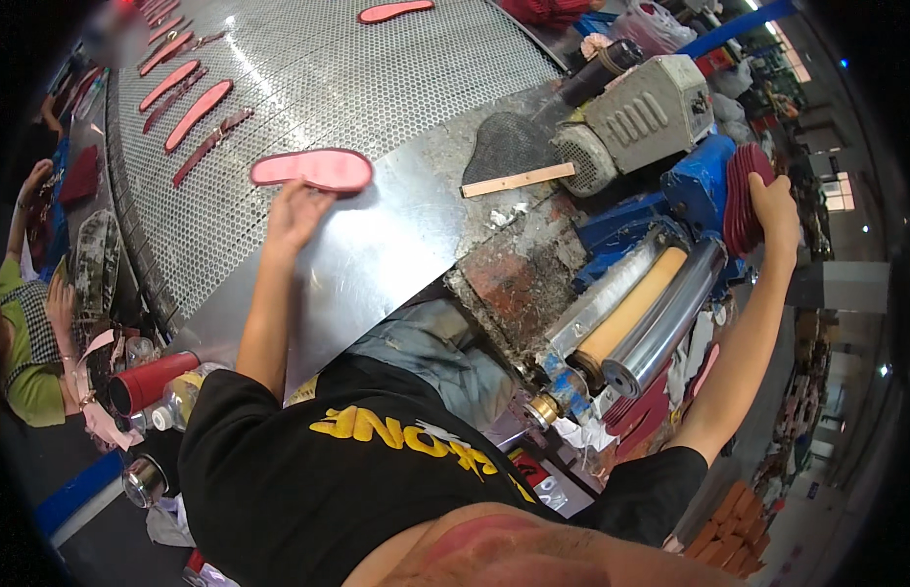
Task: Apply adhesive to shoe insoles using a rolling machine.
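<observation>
My left hand [296, 213] pinches the near edge of a pink shoe sole [314, 169] with a dark red rim. That sole is over the line where a smooth metal plate [377, 240] meets a perforated conveyor surface [318, 68]. Far to the right, my right hand [776, 203] is wrapped round the outer side of a stack of dark red soles [741, 201]. The stack stands against a blue machine housing [703, 176]. Between my arms is a roller machine with a cream roller [631, 305] beside a shiny metal roller [667, 318].
Pink soles [199, 115] and dark red straps [212, 145] lie in rows along the conveyor's left side. A grey motor [646, 112] and a wooden strip [519, 181] are behind the rollers. A red cylinder [154, 382] stands at left, near a co-worker in a green sleeve [36, 396].
</observation>
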Tool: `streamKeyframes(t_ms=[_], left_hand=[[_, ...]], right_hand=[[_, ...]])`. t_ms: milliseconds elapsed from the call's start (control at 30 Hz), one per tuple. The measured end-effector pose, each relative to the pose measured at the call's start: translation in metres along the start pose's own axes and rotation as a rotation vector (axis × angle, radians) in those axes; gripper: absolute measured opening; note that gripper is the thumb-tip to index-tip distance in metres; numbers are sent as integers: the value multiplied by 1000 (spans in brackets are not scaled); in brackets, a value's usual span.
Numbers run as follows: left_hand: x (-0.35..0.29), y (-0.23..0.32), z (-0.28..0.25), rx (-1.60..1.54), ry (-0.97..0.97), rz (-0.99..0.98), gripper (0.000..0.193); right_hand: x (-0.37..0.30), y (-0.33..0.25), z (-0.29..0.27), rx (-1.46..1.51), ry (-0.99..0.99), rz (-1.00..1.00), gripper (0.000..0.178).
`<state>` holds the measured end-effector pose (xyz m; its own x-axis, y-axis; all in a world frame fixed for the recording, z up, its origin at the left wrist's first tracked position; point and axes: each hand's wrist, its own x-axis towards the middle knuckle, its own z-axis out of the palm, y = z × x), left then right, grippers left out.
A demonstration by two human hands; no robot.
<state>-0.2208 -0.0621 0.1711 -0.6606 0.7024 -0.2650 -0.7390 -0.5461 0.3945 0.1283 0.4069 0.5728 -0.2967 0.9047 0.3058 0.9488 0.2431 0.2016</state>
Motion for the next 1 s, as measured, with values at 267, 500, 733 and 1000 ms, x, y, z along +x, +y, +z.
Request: streamKeyframes(t_ms=[267,500,733,1000], left_hand=[[-20,74,-65,-85,378,235,38],[-21,66,-99,297,570,191,45],[-8,-10,67,789,174,238,46],[-1,-138,337,1388,-1385,249,66]], right_hand=[[68,41,18,-44,-131,-83,63],[-41,58,-39,154,236,-195,52],[-219,177,12,346,398,-515,51],[-254,145,48,285,321,-707,52]])
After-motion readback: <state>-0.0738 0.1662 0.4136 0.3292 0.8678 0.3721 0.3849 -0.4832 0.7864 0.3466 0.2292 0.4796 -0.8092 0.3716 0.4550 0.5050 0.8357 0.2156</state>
